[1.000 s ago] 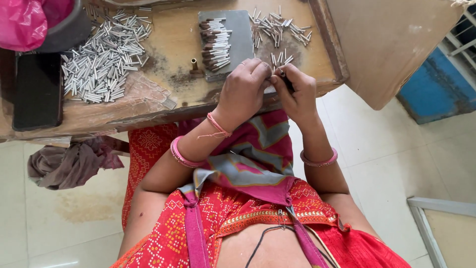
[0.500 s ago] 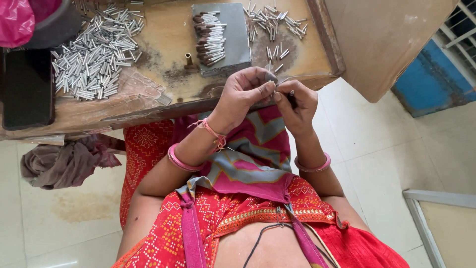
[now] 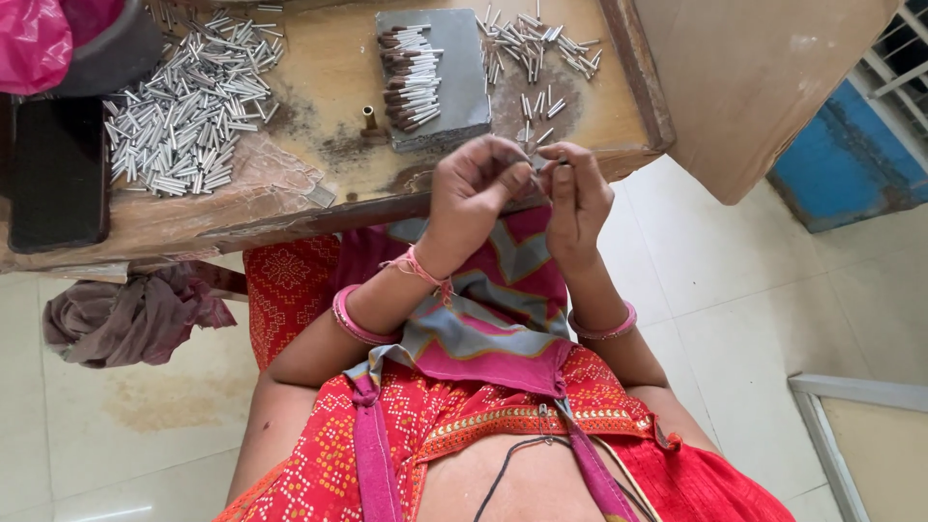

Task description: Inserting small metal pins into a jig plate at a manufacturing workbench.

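A wooden worktop [image 3: 319, 208] with a worn, peeling front edge fills the upper part of the head view, and the person sits close against it in red patterned clothing. At the worktop's left end lies a flat black slab [image 3: 56, 179], with a pink plastic bag [image 3: 34, 43] above it in the corner. A crumpled brownish cloth [image 3: 130, 319] hangs below the worktop's left side. A wide heap of short silver metal tubes [image 3: 188, 106] spreads over the left half of the surface. Near the middle sits a grey stone block [image 3: 459, 77] carrying a neat row of dark-tipped sticks [image 3: 411, 77]. Right of the block, a looser scatter of silver tubes [image 3: 536, 43] lies on the wood. A small brass stub [image 3: 369, 118] stands upright just left of the block.

Both hands are raised just in front of the worktop's front edge, close together and touching at the fingertips. The left hand [image 3: 474, 188] is curled, fingers bent in towards the thumb. The right hand [image 3: 578, 198] has its fingertips pressed together, pinching a small thin silver piece [image 3: 546, 164] between the two hands; its exact shape is too small to tell. Pink bangles circle both wrists.
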